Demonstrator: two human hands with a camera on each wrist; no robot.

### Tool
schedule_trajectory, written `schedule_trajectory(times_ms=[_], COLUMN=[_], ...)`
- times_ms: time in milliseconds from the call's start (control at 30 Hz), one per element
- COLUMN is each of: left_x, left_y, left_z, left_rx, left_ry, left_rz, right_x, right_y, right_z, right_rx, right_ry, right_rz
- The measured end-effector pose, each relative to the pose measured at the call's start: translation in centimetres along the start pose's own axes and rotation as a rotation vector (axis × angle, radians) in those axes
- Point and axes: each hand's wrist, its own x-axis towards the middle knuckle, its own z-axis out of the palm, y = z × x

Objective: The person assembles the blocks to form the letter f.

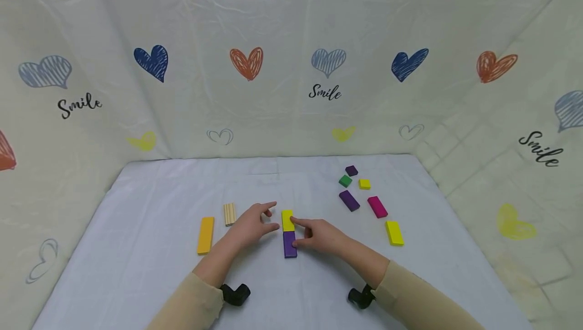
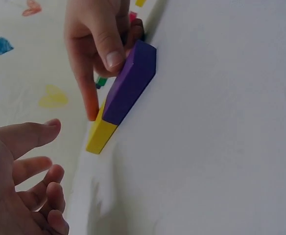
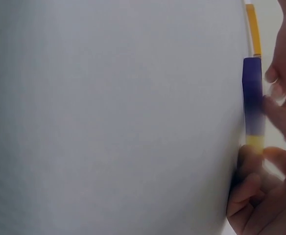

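Note:
A yellow block (image 1: pixel 287 220) and a purple block (image 1: pixel 289 245) lie end to end in a line on the white cloth. My right hand (image 1: pixel 325 236) touches them from the right, index finger at the yellow block and thumb at the side of the purple one. In the left wrist view the purple block (image 2: pixel 131 82) meets the yellow one (image 2: pixel 103 136), with the right hand's index finger stretched out straight. My left hand (image 1: pixel 249 226) hovers just left of the pair, thumb and index finger spread apart, holding nothing.
To the left are an orange block (image 1: pixel 205 236) and a pale striped wooden piece (image 1: pixel 230 214). At the right lie a yellow block (image 1: pixel 394 233), a magenta block (image 1: pixel 377 207), a purple block (image 1: pixel 349 201) and smaller green (image 1: pixel 345 181), yellow (image 1: pixel 364 184) and dark purple (image 1: pixel 351 170) pieces.

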Motion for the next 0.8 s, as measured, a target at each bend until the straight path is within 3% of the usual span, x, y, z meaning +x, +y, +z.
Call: schedule_trajectory(times_ms=[200,400,533,800], left_x=[-1.9,-4.0,-5.2,-6.5], left_y=[-0.7,-2.5,-4.0,-6.1], left_z=[-2.0,-4.6,-6.3,-8.6], left_rx=[-0.015,-0.023,-0.015,0.025], left_ry=[0.05,0.098,0.095,0.066], left_rz=[-0.025,-0.062,-0.089,-0.218], right_x=[-0.2,-0.4,-0.5,-0.8], right_y=[-0.1,-0.2,-0.2,-0.5], right_z=[0.0,0.0,0.1,0.3], right_rx=[0.008,0.016,0.017,0.035], right_ry=[-0.001,-0.004,-0.009,-0.006], right_rz=[0.022,0.031,0.033,0.004])
